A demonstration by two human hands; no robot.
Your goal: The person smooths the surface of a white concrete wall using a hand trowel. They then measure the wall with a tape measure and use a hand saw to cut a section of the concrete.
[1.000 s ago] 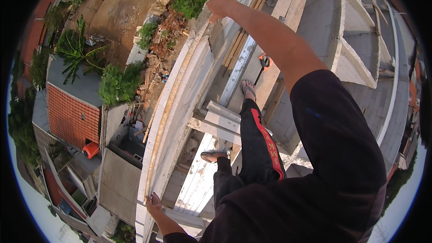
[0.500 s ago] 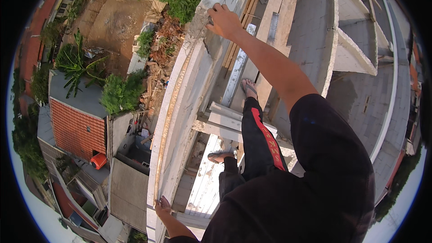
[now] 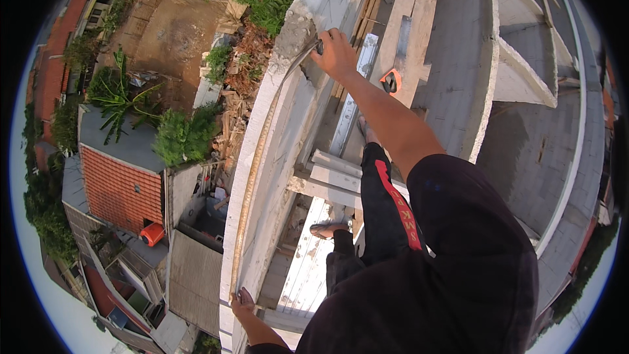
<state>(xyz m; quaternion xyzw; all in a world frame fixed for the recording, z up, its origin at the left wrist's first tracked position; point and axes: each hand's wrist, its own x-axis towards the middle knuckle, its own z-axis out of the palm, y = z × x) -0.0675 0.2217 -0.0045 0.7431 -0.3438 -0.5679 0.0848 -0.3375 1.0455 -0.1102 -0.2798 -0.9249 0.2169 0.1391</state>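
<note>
Since the earlier frame, the right hand (image 3: 335,56) has drawn back along the wall (image 3: 267,164) toward the body, while the left hand (image 3: 244,303) stays at the near end of the yellow measuring tape (image 3: 247,190). As far as the view shows, the tape is out and lies along the ledge between the two hands, following its curve; the last stretch beside the right hand arcs up off the concrete and seems slack, so that end looks no longer pressed down. Winding in has not been done over this span, and no fresh mark can be made out beside either hand. Curled fingers of the right hand close around a dark tape case (image 3: 319,46), just to the right of a rough grey patch (image 3: 294,34) on the wall top. At the tape's other end, the left hand is partly curled with its fingertips at the strip; whether they pinch it or merely press it, I cannot tell. Right of the right hand, apart from it, an orange-handled saw (image 3: 401,39) lies on the planks (image 3: 422,13).
</note>
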